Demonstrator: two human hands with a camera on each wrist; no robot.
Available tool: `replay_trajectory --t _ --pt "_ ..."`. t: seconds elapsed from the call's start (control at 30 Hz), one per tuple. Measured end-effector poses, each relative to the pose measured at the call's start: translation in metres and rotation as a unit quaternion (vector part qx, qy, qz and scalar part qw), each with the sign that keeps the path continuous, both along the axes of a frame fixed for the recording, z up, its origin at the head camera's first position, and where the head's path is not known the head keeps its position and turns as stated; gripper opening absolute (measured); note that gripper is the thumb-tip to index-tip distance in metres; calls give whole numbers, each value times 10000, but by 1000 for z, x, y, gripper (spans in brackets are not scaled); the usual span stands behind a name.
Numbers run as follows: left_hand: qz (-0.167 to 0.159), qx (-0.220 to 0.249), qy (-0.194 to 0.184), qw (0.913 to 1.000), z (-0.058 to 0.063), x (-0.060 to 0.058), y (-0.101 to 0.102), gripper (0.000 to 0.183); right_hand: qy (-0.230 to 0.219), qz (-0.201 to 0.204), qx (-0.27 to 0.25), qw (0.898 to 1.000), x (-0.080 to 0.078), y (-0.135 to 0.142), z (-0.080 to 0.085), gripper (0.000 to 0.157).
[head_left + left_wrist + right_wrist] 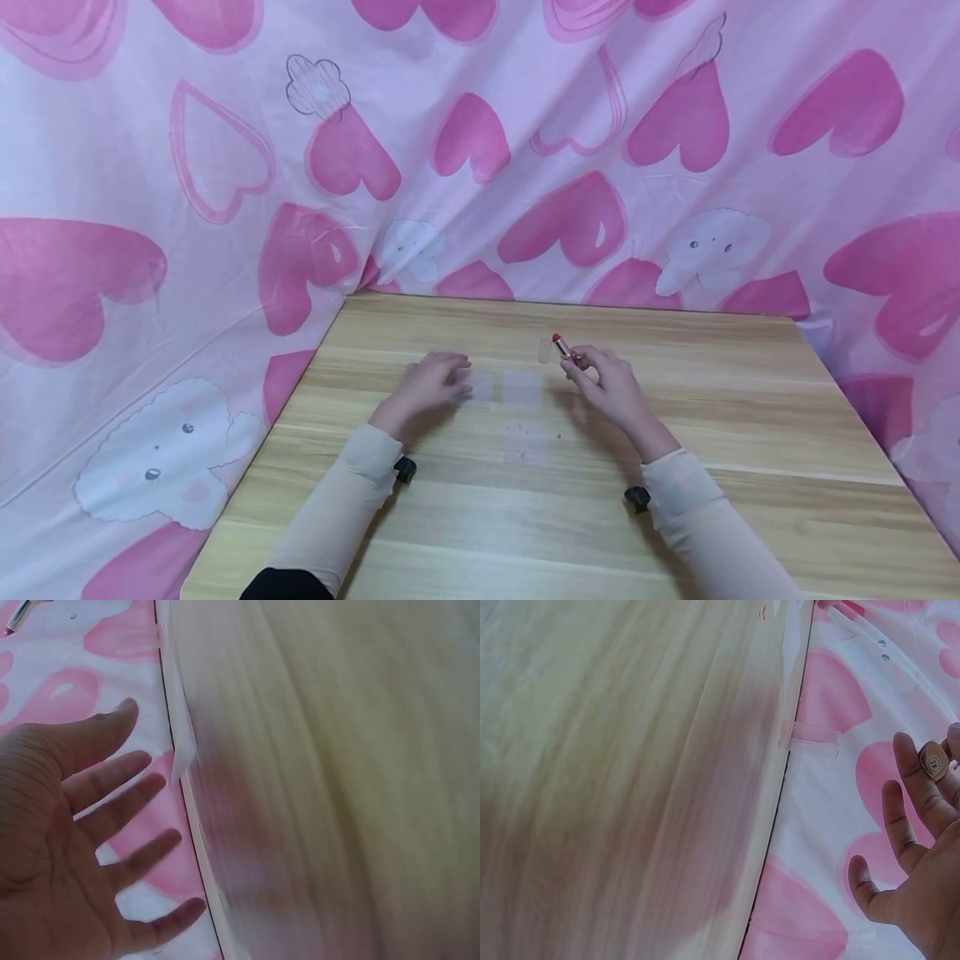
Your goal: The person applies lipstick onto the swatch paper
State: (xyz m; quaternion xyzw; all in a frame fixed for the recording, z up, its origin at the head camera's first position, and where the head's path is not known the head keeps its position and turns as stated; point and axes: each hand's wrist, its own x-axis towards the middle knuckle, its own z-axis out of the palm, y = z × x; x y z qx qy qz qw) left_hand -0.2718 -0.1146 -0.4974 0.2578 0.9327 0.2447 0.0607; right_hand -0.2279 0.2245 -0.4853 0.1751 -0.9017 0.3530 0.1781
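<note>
My right hand [613,390] pinches a lipstick [560,345] between thumb and fingers, its red tip up and away from me. In the right wrist view the gold base of the lipstick [934,760] faces the camera, with the other fingers spread. A clear lipstick cap [544,352] stands on the table just left of the lipstick. My left hand [435,382] is over the table with fingers loosely extended, beside a small translucent square [482,387]; in the left wrist view its fingers [127,851] are spread and hold nothing.
Another translucent square [522,388] lies between the hands. Nearer to me a third square [525,442] bears small reddish marks, with a tiny dark speck [558,436] beside it. A pink heart-patterned curtain [472,137] hangs behind and beside the wooden table [480,533].
</note>
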Motion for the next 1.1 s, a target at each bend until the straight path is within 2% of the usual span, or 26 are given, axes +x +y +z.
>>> replay_trajectory --t 0.13,0.2,0.33,0.43,0.83,1.1 --pt "-379 -159 -402 9983 0 2 -4 49 -163 -39 22 9999 0 -1 0 26" --pt "-496 -374 -483 9969 0 2 -4 49 -166 -44 64 9998 0 -2 1 27" --pt "-480 -793 -470 9946 -1 2 0 50 -197 -47 126 9997 0 -4 1 29" --pt "-392 -902 -483 9940 -2 2 2 50 -308 -53 171 9994 0 -6 1 31" --pt "-201 -672 -778 9945 -7 4 6 54 -486 112 771 9958 1 -32 -1 25" --pt "-255 -498 -751 9956 -8 4 5 55 -893 154 1034 9905 -1 -48 -4 21"
